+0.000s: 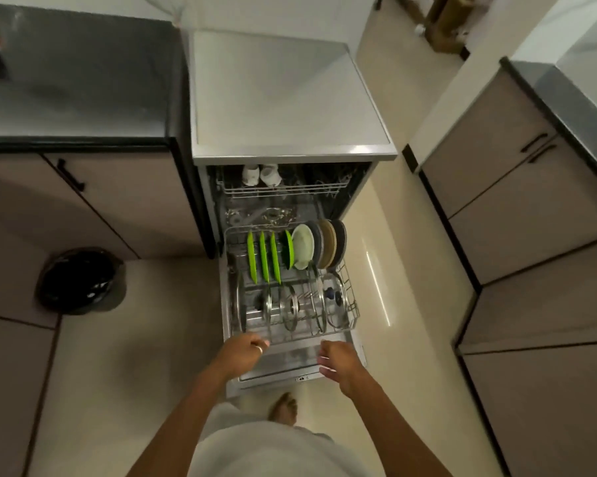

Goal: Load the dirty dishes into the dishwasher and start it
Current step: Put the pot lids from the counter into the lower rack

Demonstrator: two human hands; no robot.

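The dishwasher (290, 98) stands open with its door (279, 366) folded down. The lower rack (350, 304) is pulled out over the door and holds green plates (264, 256), a white bowl (303, 246), dark and tan plates (329, 242) and several glass lids (291, 308). Two white cups (261, 174) sit in the upper rack (283, 191). My left hand (247, 349) reaches to the rack's front left edge, fingers bent at the wire; whether it grips is unclear. My right hand (336, 361) hovers over the door, fingers loosely curled, holding nothing.
A dark counter (73, 80) with cabinets runs on the left. A bin with a black bag (80, 280) stands on the floor to the left. More cabinets (531, 218) line the right side. My bare foot (283, 407) is just below the door's edge.
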